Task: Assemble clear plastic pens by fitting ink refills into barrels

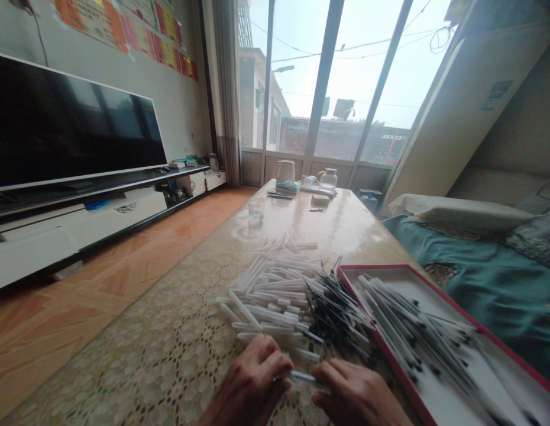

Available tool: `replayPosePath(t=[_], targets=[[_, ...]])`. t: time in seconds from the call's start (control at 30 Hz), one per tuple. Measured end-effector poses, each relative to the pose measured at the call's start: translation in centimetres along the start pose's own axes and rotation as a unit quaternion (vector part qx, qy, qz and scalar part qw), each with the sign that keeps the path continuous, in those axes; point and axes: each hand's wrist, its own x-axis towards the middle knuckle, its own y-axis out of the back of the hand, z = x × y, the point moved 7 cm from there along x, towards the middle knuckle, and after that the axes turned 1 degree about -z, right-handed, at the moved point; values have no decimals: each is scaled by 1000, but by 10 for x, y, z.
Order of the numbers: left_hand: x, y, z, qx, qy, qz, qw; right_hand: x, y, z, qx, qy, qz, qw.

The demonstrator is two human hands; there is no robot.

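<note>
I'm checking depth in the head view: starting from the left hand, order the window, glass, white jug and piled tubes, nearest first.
1. Piled tubes: just ahead of the left hand.
2. Glass: farther along, near the table's left edge.
3. White jug: at the table's far end.
4. Window: beyond the table.

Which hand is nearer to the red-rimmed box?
Right. The right hand is close to the left side of the red-rimmed box; the left hand is farther off, leftward.
</note>
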Motion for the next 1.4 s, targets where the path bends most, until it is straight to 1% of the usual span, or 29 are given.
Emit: replayPosePath(t=[0.07,0.13,0.27,0.37,0.43,0.5,0.57,0.6,0.63,0.67,0.7,0.77,0.83,0.9,0.97,1.07,1.13,1.17,1.23,1.3,1.33,1.4], targets=[[0,-6,4,34,-23,-28,999,-3,-9,0,16,-14,15,1000],[0,-11,6,71,-44,-40,996,-6,-17,0,42,-25,10,999],[0,-15,9,137,-80,-39,987,-9,-26,-1,61,-29,-10,998],[-2,-15,11,148,-74,-37,985,-7,-28,-5,49,-17,-1,999],[-3,-14,10,119,-52,-41,991,-3,-25,-8,30,-4,4,1000],[-3,-11,5,66,-18,-44,997,-1,-18,-9,5,16,5,1000],[-2,-3,-5,-7,48,-34,998,-1,-5,-4,-28,30,6,999],[-1,4,-12,-47,91,-17,995,-2,3,1,-47,24,20,998],[-1,9,-20,-102,139,-7,985,-3,9,8,-63,12,21,998],[-1,16,-27,-149,180,16,972,-5,17,16,-79,-11,42,996],[-1,22,-31,-186,208,40,959,-7,22,24,-79,-36,55,995],[1,34,-36,-211,233,86,945,-9,23,32,-40,-71,62,995],[1,38,-40,-232,253,124,931,-8,16,32,11,-91,56,994],[-1,37,-45,-271,266,161,911,-6,8,27,44,-100,48,993],[-2,34,-48,-305,263,190,896,-4,3,21,62,-105,46,991],[-3,30,-49,-319,248,213,890,-2,1,17,104,-118,57,986],[-3,22,-48,-351,250,198,880,1,0,14,137,-117,57,982],[-2,15,-47,-384,253,175,870,2,-2,12,147,-114,48,981],[0,-2,-42,-465,258,110,840,6,-9,7,153,-98,31,983],[2,-19,-35,-533,255,51,805,9,-16,1,150,-77,32,985],[2,-25,-32,-556,252,30,791,10,-19,-2,151,-67,41,985],[2,-34,-29,-584,248,14,772,11,-23,-5,160,-60,61,983]])
